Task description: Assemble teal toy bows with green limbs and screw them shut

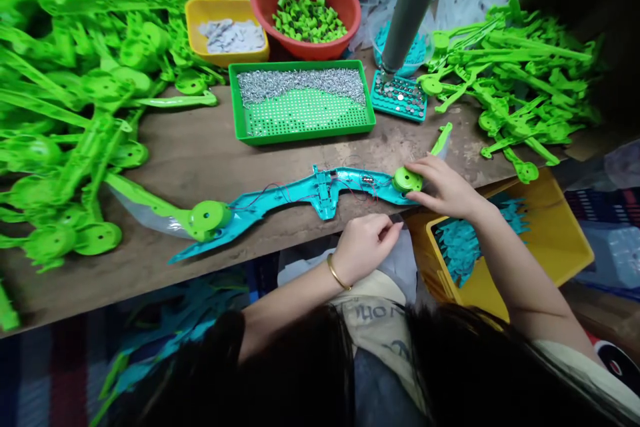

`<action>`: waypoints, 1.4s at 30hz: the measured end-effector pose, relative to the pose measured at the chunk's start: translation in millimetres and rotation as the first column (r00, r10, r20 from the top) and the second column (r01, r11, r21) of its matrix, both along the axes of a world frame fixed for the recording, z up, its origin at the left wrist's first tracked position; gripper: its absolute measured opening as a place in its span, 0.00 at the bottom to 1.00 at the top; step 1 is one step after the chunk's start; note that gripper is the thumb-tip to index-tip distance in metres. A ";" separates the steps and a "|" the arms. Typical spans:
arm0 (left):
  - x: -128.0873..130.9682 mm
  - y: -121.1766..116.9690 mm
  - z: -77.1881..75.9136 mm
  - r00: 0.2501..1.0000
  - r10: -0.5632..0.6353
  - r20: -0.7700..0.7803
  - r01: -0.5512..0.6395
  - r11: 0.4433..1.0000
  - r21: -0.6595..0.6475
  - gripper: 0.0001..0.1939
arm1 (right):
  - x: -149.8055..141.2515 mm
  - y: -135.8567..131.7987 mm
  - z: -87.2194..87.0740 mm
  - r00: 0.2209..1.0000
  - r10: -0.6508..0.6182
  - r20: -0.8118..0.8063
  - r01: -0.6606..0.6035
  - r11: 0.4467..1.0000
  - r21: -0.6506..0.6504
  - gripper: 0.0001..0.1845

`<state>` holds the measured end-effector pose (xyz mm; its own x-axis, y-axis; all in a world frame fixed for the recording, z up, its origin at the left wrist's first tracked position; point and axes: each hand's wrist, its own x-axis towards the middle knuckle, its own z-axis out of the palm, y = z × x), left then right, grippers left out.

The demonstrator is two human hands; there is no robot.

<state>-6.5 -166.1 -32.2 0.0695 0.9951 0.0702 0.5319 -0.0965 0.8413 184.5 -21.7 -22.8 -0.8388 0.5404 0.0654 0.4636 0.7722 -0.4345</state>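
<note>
A blue plastic toy bow half (300, 190) lies across the table near its front edge, its inside facing up with thin red wires along it. My right hand (443, 187) has its thumb and fingers around a green round-ended limb piece (407, 180) at the bow's right end. At the left end sits another green limb piece (209, 219), with clear film on its arm. My left hand (367, 247) is curled closed just in front of the bow's middle, apart from it; what its fingers hold, if anything, is hidden.
Behind the bow stand a green tray of screws (303, 137), a small teal tray with metal discs (399, 99), a red bowl (305, 47) and a yellow tub (227, 57). Green parts pile up left (100, 80) and right (520, 80). A grey pole-like tool (413, 7) hangs overhead. A yellow crate (555, 240) stands right.
</note>
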 end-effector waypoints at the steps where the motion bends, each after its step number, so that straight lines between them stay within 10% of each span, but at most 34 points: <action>1: -0.9 -0.1 0.1 1.000 -0.011 0.001 0.011 1.000 0.007 0.15 | 1.1 0.0 -0.6 1.000 -0.001 -0.002 0.001 1.000 0.007 0.30; 27: 6.1 24.2 -8.7 0.959 -0.235 -0.161 0.259 0.954 0.151 0.17 | -3.5 3.0 2.8 0.999 -0.017 0.031 0.017 1.000 -0.020 0.32; 42: 22.2 46.1 -6.5 0.827 0.044 -0.561 0.180 0.923 0.339 0.20 | 3.2 4.1 -17.3 0.999 -0.014 -0.044 0.014 1.000 0.021 0.35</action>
<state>15.7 -120.0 -38.6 0.2744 0.8952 0.3512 0.8705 -0.3864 0.3047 187.7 -17.7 -40.1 -0.8272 0.5502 0.1139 0.4551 0.7750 -0.4385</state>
